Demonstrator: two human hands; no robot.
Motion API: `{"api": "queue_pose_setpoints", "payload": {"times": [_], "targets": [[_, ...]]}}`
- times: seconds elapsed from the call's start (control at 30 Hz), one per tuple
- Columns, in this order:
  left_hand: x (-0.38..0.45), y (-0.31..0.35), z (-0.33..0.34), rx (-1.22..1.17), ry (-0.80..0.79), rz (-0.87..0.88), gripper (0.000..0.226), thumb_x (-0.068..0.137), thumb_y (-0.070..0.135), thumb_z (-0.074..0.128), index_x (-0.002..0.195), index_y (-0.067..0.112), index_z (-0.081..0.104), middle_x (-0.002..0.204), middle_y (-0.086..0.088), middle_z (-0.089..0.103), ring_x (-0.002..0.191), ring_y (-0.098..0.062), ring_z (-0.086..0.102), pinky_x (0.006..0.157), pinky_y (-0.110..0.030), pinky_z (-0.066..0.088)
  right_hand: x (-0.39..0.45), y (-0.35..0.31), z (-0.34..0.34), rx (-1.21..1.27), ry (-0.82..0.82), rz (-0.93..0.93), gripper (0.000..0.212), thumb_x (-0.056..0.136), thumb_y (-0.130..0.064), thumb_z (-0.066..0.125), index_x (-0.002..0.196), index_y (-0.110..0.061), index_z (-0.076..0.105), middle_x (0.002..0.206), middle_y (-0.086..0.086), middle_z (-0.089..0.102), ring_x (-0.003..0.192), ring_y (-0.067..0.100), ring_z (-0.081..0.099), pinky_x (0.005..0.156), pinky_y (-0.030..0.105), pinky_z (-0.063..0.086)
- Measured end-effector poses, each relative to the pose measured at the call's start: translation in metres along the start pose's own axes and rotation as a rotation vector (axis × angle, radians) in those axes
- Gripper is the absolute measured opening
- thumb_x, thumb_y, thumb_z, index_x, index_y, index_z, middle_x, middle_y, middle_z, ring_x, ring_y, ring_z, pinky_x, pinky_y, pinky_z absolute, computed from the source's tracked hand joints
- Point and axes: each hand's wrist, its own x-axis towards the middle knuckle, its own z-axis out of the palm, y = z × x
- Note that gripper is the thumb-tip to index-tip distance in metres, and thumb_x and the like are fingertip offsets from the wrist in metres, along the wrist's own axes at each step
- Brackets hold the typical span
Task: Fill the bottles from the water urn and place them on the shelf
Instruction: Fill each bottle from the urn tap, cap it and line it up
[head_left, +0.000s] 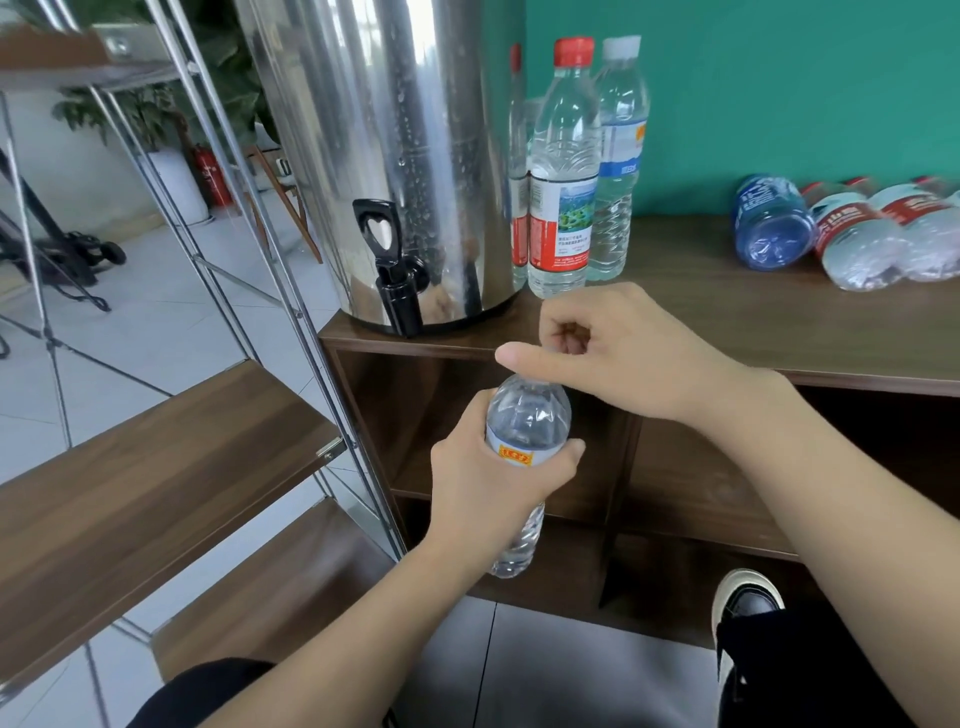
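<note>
Left hand (485, 486) wraps bottle (524, 431) mid-body, upright at frame centre, steadying against twist. Right hand (618, 345) at 12 o'clock of bottle, fingers curled over neck; cap hidden. Urn (395, 130) tap (392, 270) at 11 o'clock, apart. Shelf (156, 467) at 9 o'clock.

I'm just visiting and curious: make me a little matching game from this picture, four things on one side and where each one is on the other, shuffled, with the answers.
Things:
1. bottle with the yellow label
2. black tap
3. red-capped bottle
4. blue bottle

Places:
A. lying on its side on the cabinet top, at the right
B. standing upright beside the water urn
C. gripped by the left hand, with the right hand at its top
D. low on the front of the urn

Pairs: 1-C, 2-D, 3-B, 4-A
</note>
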Motion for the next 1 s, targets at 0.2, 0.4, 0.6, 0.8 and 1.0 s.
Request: {"api": "queue_pose_setpoints", "payload": {"times": [0.2,0.4,0.6,0.8,1.0], "targets": [[0.002,0.021,0.001,-0.066,0.052,0.002,0.041,0.07,0.035,0.094,0.101,0.035,0.067,0.092,0.018,0.074,0.086,-0.003,0.072,0.081,-0.026,0.058,-0.022,0.032,-0.013,0.154,0.048,0.053,0.048,0.084,-0.066,0.063,0.074,-0.019,0.066,0.072,-0.005,0.061,0.066,0.008,0.051,0.064,0.024,0.044],[0.026,0.084,-0.003,-0.148,0.104,0.145,0.042,0.072,0.03,0.095,0.104,0.035,0.069,0.096,0.018,0.077,0.09,-0.001,0.073,0.086,-0.031,0.059,-0.043,0.081,-0.033,-0.188,0.139,0.178,0.034,0.089,-0.059,0.058,0.089,-0.026,0.066,0.085,-0.012,0.059,0.082,0.012,0.057,0.081,0.042,0.053],[0.075,0.15,0.022,-0.255,0.131,0.261,0.048,0.066,0.039,0.092,0.106,0.033,0.068,0.102,0.011,0.078,0.093,-0.008,0.076,0.09,-0.041,0.062,-0.058,0.1,-0.049,-0.306,0.103,0.278,0.046,0.089,-0.062,0.052,0.105,-0.023,0.071,0.103,-0.005,0.065,0.1,0.021,0.061,0.091,0.045,0.051],[0.115,0.152,0.081,-0.283,0.063,0.212,0.04,0.074,0.028,0.093,0.104,0.031,0.067,0.09,0.014,0.077,0.086,-0.007,0.075,0.089,-0.04,0.062,-0.07,0.119,-0.061,-0.239,0.114,0.336,0.037,0.092,-0.055,0.062,0.109,-0.024,0.071,0.108,-0.01,0.063,0.104,0.016,0.058,0.097,0.041,0.048],[0.139,0.143,0.111,-0.331,0.098,0.211,0.04,0.077,0.026,0.089,0.108,0.024,0.063,0.086,0.01,0.073,0.074,-0.003,0.069,0.071,-0.023,0.056,-0.07,0.129,-0.064,-0.222,0.116,0.347,0.038,0.093,-0.055,0.061,0.113,-0.023,0.07,0.118,-0.009,0.064,0.114,0.017,0.057,0.104,0.043,0.044]]}}
